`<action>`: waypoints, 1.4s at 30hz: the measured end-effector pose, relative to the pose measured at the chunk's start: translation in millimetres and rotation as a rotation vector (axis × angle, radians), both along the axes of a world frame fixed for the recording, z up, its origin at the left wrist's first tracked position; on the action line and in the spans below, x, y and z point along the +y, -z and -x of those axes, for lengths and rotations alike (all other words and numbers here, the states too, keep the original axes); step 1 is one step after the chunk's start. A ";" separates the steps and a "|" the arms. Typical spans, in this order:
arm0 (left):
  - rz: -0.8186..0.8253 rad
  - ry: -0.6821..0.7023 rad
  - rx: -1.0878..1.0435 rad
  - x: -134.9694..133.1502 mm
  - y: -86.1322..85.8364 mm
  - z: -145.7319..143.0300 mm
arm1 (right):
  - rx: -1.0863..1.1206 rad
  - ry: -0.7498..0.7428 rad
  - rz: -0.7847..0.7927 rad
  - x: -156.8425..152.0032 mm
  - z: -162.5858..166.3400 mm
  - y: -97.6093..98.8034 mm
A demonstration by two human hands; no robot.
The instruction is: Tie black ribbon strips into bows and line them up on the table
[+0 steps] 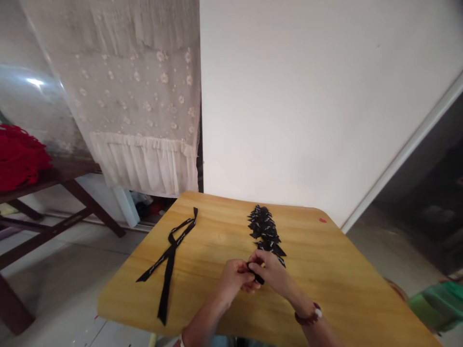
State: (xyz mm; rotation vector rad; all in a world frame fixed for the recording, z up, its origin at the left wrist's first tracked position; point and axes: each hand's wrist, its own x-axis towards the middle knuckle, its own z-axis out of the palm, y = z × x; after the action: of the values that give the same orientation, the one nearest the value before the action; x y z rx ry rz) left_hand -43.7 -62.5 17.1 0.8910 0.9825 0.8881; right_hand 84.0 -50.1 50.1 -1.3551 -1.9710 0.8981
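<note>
Both my hands meet over the near middle of the wooden table, pinching one piece of black ribbon (258, 278) between them. My left hand (237, 278) grips it from the left, fingers curled. From the right, my right hand (270, 271) closes its thumb and fingers on the same ribbon; much of the piece is hidden by the fingers. Just beyond my hands lies a row of black ribbon bows (265, 226) with white marks, overlapping one another. Loose black ribbon strips (173, 246) with white lettering lie crossed on the left side.
The wooden table (318, 270) stands against a white wall (311, 106). A small red scrap (322, 220) lies near its far right corner. At left, a dark wooden bench (83, 207) bears a red heap (21, 159). A lace curtain (144, 96) hangs behind. Something green (439, 303) is at lower right.
</note>
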 end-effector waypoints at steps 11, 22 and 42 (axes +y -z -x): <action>-0.002 0.003 0.143 1.8 0.5 -7.3 | -0.150 0.071 -0.064 -4.1 -3.1 4.1; -0.005 -0.035 0.062 -4.8 -8.0 -3.1 | -0.044 0.027 -0.098 -9.1 -2.8 -1.2; 0.097 -0.254 -0.219 -3.8 5.4 5.0 | 0.376 0.258 0.092 -15.4 -6.4 22.7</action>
State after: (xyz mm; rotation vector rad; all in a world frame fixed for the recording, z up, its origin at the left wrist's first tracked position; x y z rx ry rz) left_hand -48.7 -66.3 11.8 0.5804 0.9512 1.1178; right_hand 90.4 -65.5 27.4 -1.3396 -1.4521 1.0404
